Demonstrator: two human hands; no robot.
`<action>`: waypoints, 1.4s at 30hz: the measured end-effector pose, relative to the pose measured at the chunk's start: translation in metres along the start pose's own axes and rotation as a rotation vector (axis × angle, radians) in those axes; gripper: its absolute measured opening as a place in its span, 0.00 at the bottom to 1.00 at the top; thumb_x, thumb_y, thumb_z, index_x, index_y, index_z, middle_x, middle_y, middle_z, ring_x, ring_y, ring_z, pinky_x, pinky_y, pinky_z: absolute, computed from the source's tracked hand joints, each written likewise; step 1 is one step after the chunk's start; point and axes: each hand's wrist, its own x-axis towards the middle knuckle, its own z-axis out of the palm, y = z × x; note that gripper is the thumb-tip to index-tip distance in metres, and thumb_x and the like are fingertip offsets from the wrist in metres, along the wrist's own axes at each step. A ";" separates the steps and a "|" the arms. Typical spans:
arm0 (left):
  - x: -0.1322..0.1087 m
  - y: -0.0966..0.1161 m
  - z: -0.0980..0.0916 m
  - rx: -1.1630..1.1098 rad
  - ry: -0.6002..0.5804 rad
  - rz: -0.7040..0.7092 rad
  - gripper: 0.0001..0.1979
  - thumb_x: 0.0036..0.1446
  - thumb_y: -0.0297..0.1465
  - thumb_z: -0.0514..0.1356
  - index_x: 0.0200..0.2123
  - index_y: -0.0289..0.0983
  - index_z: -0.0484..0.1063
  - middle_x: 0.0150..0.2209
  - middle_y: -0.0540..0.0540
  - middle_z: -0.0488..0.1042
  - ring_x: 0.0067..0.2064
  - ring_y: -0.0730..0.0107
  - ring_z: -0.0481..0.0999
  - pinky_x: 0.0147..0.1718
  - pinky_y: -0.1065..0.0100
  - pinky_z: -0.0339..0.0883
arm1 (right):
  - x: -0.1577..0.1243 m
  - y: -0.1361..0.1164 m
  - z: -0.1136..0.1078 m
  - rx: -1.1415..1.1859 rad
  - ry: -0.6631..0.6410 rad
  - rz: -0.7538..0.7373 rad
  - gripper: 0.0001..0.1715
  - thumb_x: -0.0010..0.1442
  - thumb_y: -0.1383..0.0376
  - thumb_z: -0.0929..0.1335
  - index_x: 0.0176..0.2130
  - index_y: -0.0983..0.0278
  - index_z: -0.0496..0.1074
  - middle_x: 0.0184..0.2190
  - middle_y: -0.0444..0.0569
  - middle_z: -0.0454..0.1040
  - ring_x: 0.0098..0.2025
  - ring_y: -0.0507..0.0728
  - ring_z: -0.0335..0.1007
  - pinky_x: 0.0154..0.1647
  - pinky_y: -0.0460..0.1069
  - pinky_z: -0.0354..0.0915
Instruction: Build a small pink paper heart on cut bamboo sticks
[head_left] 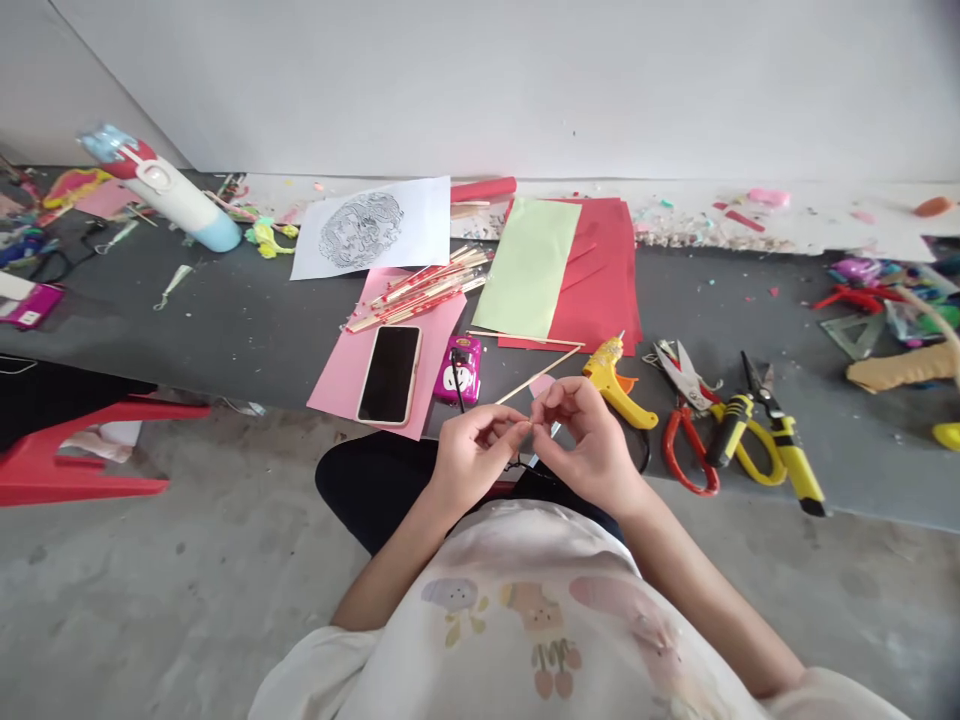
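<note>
My left hand (480, 448) and my right hand (581, 435) meet at the table's front edge, thumbs and fingertips pinched close together. Whatever is between the fingertips is too small to make out. Just beyond them, two thin wooden sticks (541, 374) join at an angle on the table. A yellow hot glue gun (621, 385) lies right of my right hand. Left of the sticks sits a purple power socket (459, 370) with a black plug and cord. Beside it, a phone (389, 375) rests on pink paper (337, 375).
Red-handled scissors (688, 420) and yellow-black pliers (791, 440) lie to the right. Bundled sticks (427, 288), a printed drawing (364, 228), green paper (525, 265) and red paper (607, 275) spread behind. A bottle (169, 195) stands tilted-looking at left; a red stool (82, 450) is below.
</note>
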 end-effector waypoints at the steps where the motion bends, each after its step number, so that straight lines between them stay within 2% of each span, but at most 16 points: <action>1: -0.001 -0.001 -0.002 0.025 -0.004 0.008 0.13 0.55 0.40 0.66 0.34 0.35 0.78 0.26 0.48 0.76 0.24 0.76 0.72 0.24 0.75 0.66 | 0.001 0.000 0.002 -0.018 -0.012 -0.003 0.16 0.57 0.74 0.67 0.40 0.58 0.59 0.33 0.40 0.66 0.32 0.49 0.65 0.32 0.46 0.66; 6: -0.006 -0.003 -0.013 0.053 -0.014 0.011 0.14 0.55 0.40 0.66 0.35 0.35 0.78 0.28 0.47 0.77 0.27 0.74 0.73 0.27 0.74 0.66 | 0.005 0.000 0.011 -0.071 -0.055 -0.004 0.16 0.56 0.74 0.66 0.40 0.58 0.58 0.33 0.41 0.64 0.30 0.49 0.64 0.31 0.46 0.66; 11: -0.006 -0.004 -0.018 -0.037 -0.022 -0.080 0.15 0.54 0.40 0.66 0.37 0.33 0.77 0.24 0.49 0.73 0.25 0.74 0.72 0.26 0.73 0.65 | 0.005 0.002 0.016 -0.265 -0.090 -0.021 0.17 0.55 0.73 0.66 0.41 0.58 0.58 0.32 0.41 0.66 0.29 0.49 0.66 0.29 0.45 0.65; 16: -0.005 -0.004 -0.023 -0.088 -0.013 -0.143 0.17 0.52 0.43 0.67 0.36 0.33 0.77 0.23 0.49 0.72 0.25 0.74 0.70 0.24 0.74 0.62 | 0.006 0.004 0.021 -0.437 -0.087 -0.085 0.16 0.55 0.73 0.65 0.42 0.59 0.59 0.29 0.41 0.68 0.26 0.50 0.66 0.26 0.45 0.63; 22: -0.006 -0.005 -0.034 -0.087 -0.027 -0.190 0.20 0.52 0.46 0.67 0.35 0.33 0.76 0.26 0.48 0.74 0.26 0.74 0.71 0.26 0.73 0.63 | 0.009 0.004 0.030 -0.576 -0.156 -0.200 0.13 0.57 0.72 0.65 0.41 0.60 0.59 0.27 0.40 0.68 0.23 0.50 0.65 0.24 0.44 0.63; 27: -0.008 -0.002 -0.043 -0.042 -0.010 -0.219 0.20 0.52 0.46 0.66 0.33 0.33 0.77 0.24 0.49 0.73 0.26 0.75 0.71 0.26 0.73 0.62 | 0.013 0.001 0.035 -0.664 -0.179 -0.288 0.11 0.58 0.71 0.65 0.42 0.61 0.60 0.27 0.42 0.69 0.23 0.51 0.67 0.23 0.45 0.62; 31: -0.006 -0.002 -0.045 -0.094 -0.061 -0.250 0.21 0.50 0.47 0.67 0.33 0.33 0.77 0.22 0.50 0.72 0.24 0.76 0.68 0.24 0.73 0.59 | 0.012 0.000 0.035 -0.669 -0.178 -0.298 0.09 0.60 0.70 0.64 0.42 0.60 0.60 0.28 0.43 0.70 0.24 0.52 0.68 0.23 0.46 0.63; 37: -0.006 -0.009 -0.045 -0.129 -0.075 -0.252 0.20 0.50 0.47 0.68 0.32 0.34 0.76 0.20 0.52 0.71 0.21 0.78 0.67 0.21 0.74 0.57 | 0.007 0.007 0.033 -0.570 -0.178 -0.181 0.11 0.60 0.70 0.65 0.43 0.60 0.60 0.29 0.43 0.71 0.22 0.51 0.66 0.24 0.47 0.65; 42: -0.007 -0.008 -0.045 -0.161 -0.060 -0.243 0.19 0.49 0.45 0.69 0.31 0.34 0.76 0.19 0.52 0.70 0.21 0.78 0.67 0.21 0.74 0.57 | 0.005 0.013 0.033 -0.434 -0.178 -0.101 0.11 0.61 0.69 0.65 0.44 0.59 0.60 0.29 0.44 0.71 0.26 0.53 0.68 0.25 0.48 0.66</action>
